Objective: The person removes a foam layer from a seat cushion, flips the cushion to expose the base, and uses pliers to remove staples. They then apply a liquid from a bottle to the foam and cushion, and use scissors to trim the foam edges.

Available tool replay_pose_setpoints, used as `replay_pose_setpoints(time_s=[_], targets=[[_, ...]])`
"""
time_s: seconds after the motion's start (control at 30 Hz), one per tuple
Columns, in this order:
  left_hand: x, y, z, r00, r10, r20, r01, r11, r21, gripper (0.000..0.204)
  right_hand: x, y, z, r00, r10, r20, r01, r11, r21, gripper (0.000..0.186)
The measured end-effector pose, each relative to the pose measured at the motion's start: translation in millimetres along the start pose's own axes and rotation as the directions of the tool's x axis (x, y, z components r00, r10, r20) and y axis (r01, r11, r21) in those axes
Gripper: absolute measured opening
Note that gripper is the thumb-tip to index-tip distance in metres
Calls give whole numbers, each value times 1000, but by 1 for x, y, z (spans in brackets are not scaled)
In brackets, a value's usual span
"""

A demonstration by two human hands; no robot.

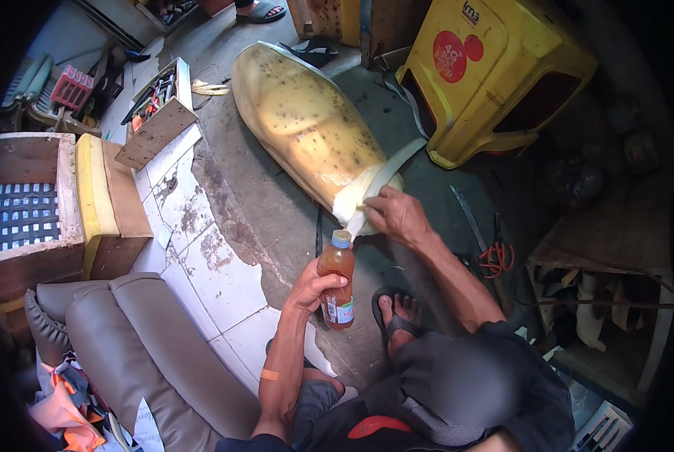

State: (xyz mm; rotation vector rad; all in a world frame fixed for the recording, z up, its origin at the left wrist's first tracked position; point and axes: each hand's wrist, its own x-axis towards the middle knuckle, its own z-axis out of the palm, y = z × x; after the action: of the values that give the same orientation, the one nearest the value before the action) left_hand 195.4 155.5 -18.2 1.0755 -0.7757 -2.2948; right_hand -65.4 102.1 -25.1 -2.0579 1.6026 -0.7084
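Observation:
My left hand (313,286) is wrapped round a small clear plastic bottle (338,264) of amber-brown liquid, held upright with its bluish cap on top. Just beyond it, a long yellow foam seat pad (307,113), speckled with dark spots, lies on the floor. A pale, flexible strip (397,160) curves over the pad's near end. There my right hand (399,216) has thumb and fingers pinched together on the strip, whose lower end hangs close above the bottle cap. The fingers partly hide the exact grip.
A yellow plastic stool (495,83) lies tipped at the far right. A saw-like blade (469,217) and orange cord (497,259) are right of my arm. On the left are a wooden tool box (160,113), wood-framed pieces (32,203) and a grey-brown cushion (156,354). A wooden shelf (600,301) stands right.

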Motion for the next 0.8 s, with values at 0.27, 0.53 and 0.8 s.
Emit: replay_pose_setpoints(time_s=[0.27,0.53,0.8], targets=[[8,3,6,998,35,-45,-36,999,-24,74,-9,-5,2,979,34,-201,-14,995,101,19],[19,0,12,997,58,-50,-60,997,-43,69,-19,34,17,952,123,-282,-74,981,178,22],[14,1,9,994,46,-94,-55,994,-91,65,-49,-28,37,986,49,-162,-29,992,125,23]])
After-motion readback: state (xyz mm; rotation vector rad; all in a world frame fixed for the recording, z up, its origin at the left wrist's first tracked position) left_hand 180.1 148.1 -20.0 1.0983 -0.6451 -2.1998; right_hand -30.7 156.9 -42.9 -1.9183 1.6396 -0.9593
